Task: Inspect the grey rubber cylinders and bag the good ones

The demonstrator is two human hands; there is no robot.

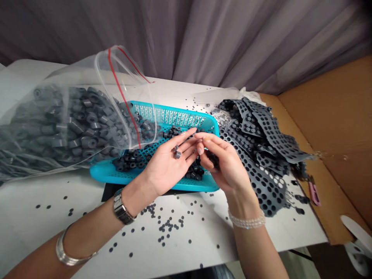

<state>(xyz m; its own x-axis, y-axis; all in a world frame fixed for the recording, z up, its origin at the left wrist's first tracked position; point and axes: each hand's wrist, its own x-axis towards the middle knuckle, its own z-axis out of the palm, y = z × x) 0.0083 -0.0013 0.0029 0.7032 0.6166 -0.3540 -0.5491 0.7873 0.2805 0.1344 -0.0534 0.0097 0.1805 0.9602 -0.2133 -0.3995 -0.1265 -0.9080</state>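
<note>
My left hand (168,166) is palm up over a blue basket (110,175), its fingers stretched out. Small dark grey rubber pieces (177,152) lie on the palm near the base of the fingers. My right hand (229,162) is beside it, fingertips curled together at the left fingertips; whatever they hold, if anything, is too small to make out. Below the hands, the basket holds many dark grey ring-shaped pieces (132,159). A clear zip bag (87,128) full of similar pieces leans over the basket's left side.
Perforated grey rubber sheets (261,155) are heaped right of the basket. Pink-handled scissors (314,193) lie at the far right by a cardboard wall (337,116). Small black discs (168,226) are scattered on the white table (95,217). A grey curtain (188,38) hangs behind.
</note>
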